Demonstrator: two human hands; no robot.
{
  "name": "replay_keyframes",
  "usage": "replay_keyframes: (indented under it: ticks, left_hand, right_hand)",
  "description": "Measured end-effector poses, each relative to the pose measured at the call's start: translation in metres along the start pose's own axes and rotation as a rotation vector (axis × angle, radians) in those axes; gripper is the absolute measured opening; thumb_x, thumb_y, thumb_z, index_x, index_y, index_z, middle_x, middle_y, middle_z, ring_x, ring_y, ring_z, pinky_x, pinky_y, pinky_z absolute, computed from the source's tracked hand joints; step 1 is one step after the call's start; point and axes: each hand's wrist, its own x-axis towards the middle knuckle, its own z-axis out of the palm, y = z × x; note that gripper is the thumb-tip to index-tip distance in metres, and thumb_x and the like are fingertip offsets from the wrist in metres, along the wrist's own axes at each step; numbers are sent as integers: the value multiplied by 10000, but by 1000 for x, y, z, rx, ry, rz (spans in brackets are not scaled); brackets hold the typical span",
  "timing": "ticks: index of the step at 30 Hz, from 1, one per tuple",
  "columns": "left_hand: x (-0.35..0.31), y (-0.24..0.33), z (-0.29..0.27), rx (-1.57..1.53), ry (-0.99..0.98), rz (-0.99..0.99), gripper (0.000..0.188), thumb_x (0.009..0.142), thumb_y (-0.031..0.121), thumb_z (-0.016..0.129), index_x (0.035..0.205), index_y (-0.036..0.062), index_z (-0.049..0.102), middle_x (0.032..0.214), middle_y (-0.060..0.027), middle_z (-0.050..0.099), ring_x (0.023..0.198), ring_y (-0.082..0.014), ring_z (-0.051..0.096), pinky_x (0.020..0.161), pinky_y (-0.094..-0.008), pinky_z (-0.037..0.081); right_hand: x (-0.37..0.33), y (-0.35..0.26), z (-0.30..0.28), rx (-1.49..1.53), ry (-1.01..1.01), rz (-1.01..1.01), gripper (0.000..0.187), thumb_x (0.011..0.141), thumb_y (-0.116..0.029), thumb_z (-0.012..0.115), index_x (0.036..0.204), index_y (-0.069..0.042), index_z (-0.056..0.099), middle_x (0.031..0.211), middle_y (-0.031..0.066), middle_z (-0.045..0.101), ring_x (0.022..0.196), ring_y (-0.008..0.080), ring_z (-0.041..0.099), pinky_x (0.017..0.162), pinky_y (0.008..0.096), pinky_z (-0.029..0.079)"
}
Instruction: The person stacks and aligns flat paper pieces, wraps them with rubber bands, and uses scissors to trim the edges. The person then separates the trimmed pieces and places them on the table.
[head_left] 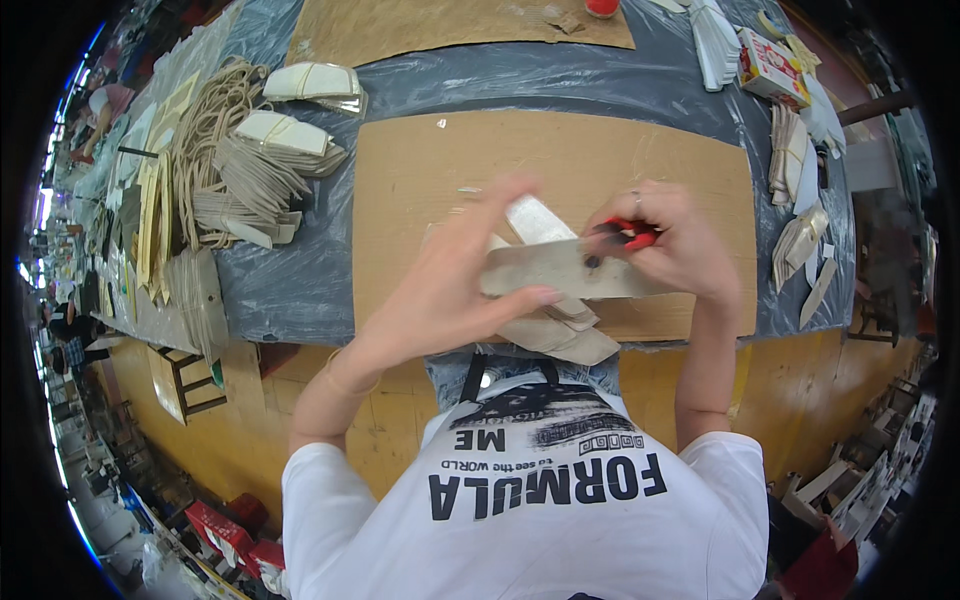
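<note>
My left hand (pixel 440 270) grips a flat, pale beige strip (pixel 540 268) by its left end, thumb lying along the lower edge and fingers blurred above. In my closed right hand (pixel 670 235) is a small red-handled tool (pixel 636 236), its dark end against the upper right part of the strip. A dark spot shows on the strip just below that end; whether it is a hole or a mark I cannot tell. Under my hands lie several similar pieces, among them a shiny whitish one (pixel 540 219) and a beige stack (pixel 562 338) hanging over the near table edge.
A brown cardboard sheet (pixel 400 160) covers the grey plastic-wrapped table (pixel 290 290). To the left are bundled beige strips (pixel 260 180) and cords (pixel 215 105). White strips (pixel 713 45), a printed carton (pixel 772 68) and more bundles (pixel 798 245) lie on the right. Another cardboard sheet (pixel 450 25) lies beyond.
</note>
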Motion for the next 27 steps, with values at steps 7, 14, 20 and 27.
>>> replay_keyframes:
  ticks: [7,14,20,27]
  left_hand:
    - [25,-9,6,-889,-344,-514,387,965,131,561,1289,-69,494,1113,-108,657,925,-152,683,701,-227,562]
    - [12,-10,0,-933,-253,-458,390,969,102,535,1317,-60,467,1137,-110,648,943,-148,679,679,-222,558]
    - [10,-4,6,-861,-242,-385,396,960,50,524,1335,-54,455,1099,-88,651,932,-119,667,672,-212,536]
    - [13,-1,8,-885,-229,-399,405,958,46,528,1341,-60,447,1090,-88,654,924,-109,660,673,-210,528]
  right_hand:
    - [-15,-30,-8,-585,472,-47,386,758,-165,778,1118,-72,675,984,101,603,768,223,568,711,342,463]
    - [-50,-18,26,-436,346,-51,460,757,-131,766,1208,-143,676,956,57,582,808,200,513,666,305,447]
    - [-52,-14,31,-481,379,-63,401,752,-127,767,1149,-147,711,906,31,589,790,192,500,640,289,439]
    - [-52,-4,45,-385,454,-60,377,755,-82,774,1125,-125,719,915,38,589,796,175,506,644,265,448]
